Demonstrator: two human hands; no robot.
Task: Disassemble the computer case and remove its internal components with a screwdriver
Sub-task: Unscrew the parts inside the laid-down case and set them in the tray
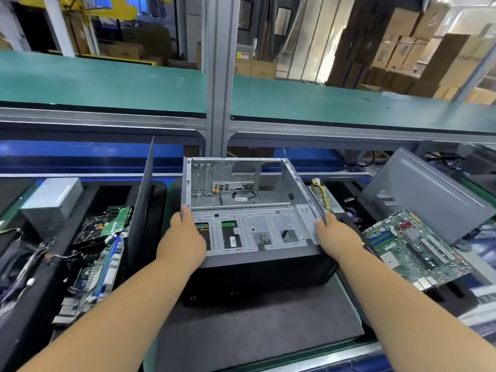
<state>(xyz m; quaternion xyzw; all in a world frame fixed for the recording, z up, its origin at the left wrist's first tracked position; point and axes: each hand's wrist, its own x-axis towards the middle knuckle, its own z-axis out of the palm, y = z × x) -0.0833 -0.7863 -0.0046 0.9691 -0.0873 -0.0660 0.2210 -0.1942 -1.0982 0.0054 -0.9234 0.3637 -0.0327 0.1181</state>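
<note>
Case (241, 200) looks nearly gutted: side panel off, board (413, 248) out beside it, only stray cables inside; left hand (182, 237) and right hand (335, 234) grip its sides

Looks like a warehouse assembly line. Straight ahead past the hands runs a long green-topped shelf (107, 81) on a grey aluminium frame, with an upright post (221, 76) splitting it dead centre. A blue strip (80, 154) runs underneath it. Up and to the right of the right hand, brown cardboard boxes (402, 49) are stacked high behind clear plastic curtains (308, 44). Below the hands there's a dark grey mat (255, 331) with a green edge. Lighting's bright and even.
</note>
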